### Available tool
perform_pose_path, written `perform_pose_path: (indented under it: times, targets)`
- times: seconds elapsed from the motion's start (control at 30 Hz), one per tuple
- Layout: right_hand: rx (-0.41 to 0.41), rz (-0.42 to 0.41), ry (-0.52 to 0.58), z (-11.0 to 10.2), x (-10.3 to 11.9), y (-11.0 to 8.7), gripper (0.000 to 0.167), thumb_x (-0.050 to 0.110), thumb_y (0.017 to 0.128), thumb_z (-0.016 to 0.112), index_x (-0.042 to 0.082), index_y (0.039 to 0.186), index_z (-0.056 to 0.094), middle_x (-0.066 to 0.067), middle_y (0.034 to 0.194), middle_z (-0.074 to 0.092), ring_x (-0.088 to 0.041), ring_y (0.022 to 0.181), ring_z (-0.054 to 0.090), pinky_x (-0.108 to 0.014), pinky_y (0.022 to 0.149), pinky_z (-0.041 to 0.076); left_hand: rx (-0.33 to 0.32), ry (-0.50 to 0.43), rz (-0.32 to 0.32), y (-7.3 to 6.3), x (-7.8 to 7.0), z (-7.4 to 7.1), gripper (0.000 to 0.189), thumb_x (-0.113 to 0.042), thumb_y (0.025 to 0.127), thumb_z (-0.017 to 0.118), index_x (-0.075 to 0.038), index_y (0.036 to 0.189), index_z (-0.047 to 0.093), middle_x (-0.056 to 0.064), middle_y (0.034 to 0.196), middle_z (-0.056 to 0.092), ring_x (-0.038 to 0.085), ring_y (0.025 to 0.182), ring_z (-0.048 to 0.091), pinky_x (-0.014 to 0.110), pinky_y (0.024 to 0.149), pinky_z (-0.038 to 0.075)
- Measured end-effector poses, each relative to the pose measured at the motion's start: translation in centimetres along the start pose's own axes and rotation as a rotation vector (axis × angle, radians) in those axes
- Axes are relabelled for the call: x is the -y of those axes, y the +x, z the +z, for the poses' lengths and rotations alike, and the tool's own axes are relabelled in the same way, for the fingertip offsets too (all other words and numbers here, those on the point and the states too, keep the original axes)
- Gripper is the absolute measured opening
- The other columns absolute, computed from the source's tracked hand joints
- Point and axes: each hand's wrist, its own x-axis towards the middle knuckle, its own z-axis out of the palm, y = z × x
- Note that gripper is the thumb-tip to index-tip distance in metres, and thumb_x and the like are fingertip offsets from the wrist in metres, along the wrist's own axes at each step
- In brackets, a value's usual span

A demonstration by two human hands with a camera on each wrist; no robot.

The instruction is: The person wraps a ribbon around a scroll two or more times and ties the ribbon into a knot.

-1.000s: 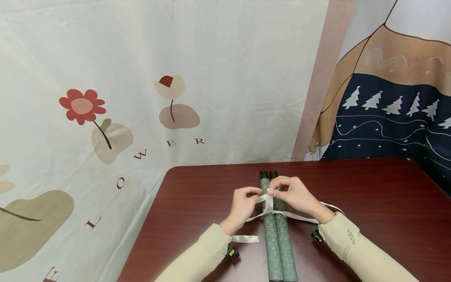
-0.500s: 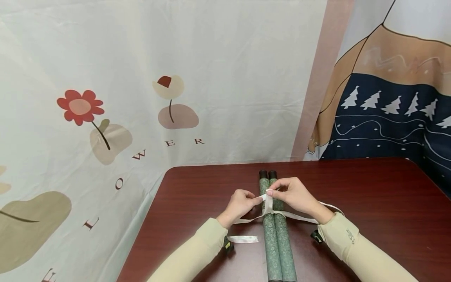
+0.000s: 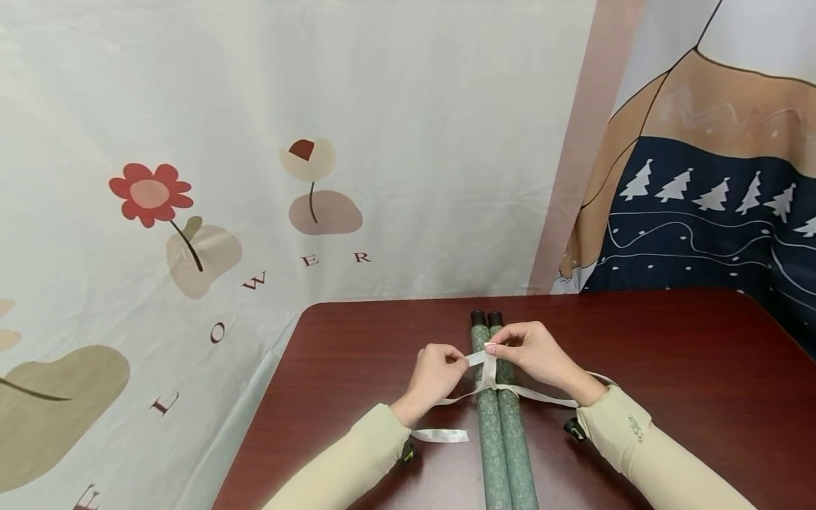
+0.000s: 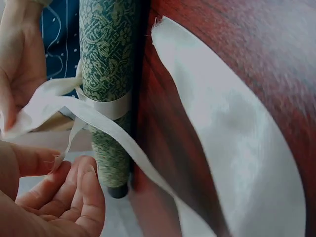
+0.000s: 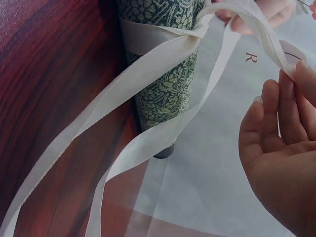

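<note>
Two green brocade scrolls with black end knobs lie side by side on the table, pointing away from me. A white ribbon wraps round them and crosses at a twist on top. Above the scrolls, my right hand pinches an upright length of the ribbon between thumb and fingers. On the left, my left hand pinches another stretch of ribbon between thumb and forefinger, drawn out to the side. The left wrist view shows a wide, frayed ribbon end close to the camera.
The dark red wooden table extends to both sides. One ribbon tail shows beside the left cuff, and other lengths trail under both forearms. Behind the table hang a white flower-print cloth and a navy tree-print cloth.
My left hand has moved a little left and down from the scrolls, drawing out the ribbon it pinches. My right hand stays nearly in place, still pinching its ribbon.
</note>
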Motion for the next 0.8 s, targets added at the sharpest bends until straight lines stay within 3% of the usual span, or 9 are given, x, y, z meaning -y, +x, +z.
perform_pose_path:
  times: [0.23, 0.43, 0.67, 0.8]
  targets:
    - [-0.007, 0.011, 0.002, -0.1, -0.4, 0.1, 0.006, 0.015, 0.09, 0.084, 0.01, 0.089, 0.081, -0.003, 0.088, 0.075, -0.016, 0.072, 0.058, -0.027, 0.058, 0.046, -0.035, 0.028, 0.117, -1.3, -0.9, -0.3, 0.016, -0.005, 0.088, 0.066, -0.012, 0.076, 0.074, -0.011, 0.055, 0.055, 0.003, 0.043, 0.046, 0.022, 0.044, 0.039]
    - [-0.012, 0.017, -0.002, -0.3, -0.7, 0.3, 0.006, 0.015, 0.09, 0.084, 0.01, 0.089, 0.081, -0.003, 0.088, 0.075, -0.011, 0.069, 0.056, -0.025, 0.057, 0.046, -0.04, 0.068, 0.236, -2.8, -1.2, -0.7, 0.017, -0.005, 0.087, 0.066, -0.015, 0.074, 0.072, -0.013, 0.06, 0.057, 0.0, 0.048, 0.047, 0.02, 0.046, 0.041]
    - [-0.007, 0.02, 0.002, -0.5, -0.9, 0.3, 0.008, 0.016, 0.09, 0.084, 0.008, 0.091, 0.081, -0.004, 0.087, 0.076, -0.012, 0.071, 0.062, -0.025, 0.061, 0.051, -0.135, 0.114, 0.465, -4.1, -0.7, -0.8, 0.014, -0.001, 0.083, 0.069, -0.013, 0.076, 0.073, -0.01, 0.07, 0.061, -0.001, 0.061, 0.051, 0.014, 0.055, 0.044]
    - [-0.008, 0.03, -0.002, -0.5, -0.9, 0.3, 0.009, 0.017, 0.091, 0.084, 0.008, 0.091, 0.08, -0.008, 0.082, 0.073, -0.009, 0.057, 0.052, -0.025, 0.052, 0.044, -0.207, 0.131, 0.576, -4.6, -0.7, -0.8, 0.013, 0.001, 0.081, 0.071, -0.012, 0.077, 0.073, -0.008, 0.072, 0.063, 0.0, 0.066, 0.055, 0.013, 0.059, 0.047]
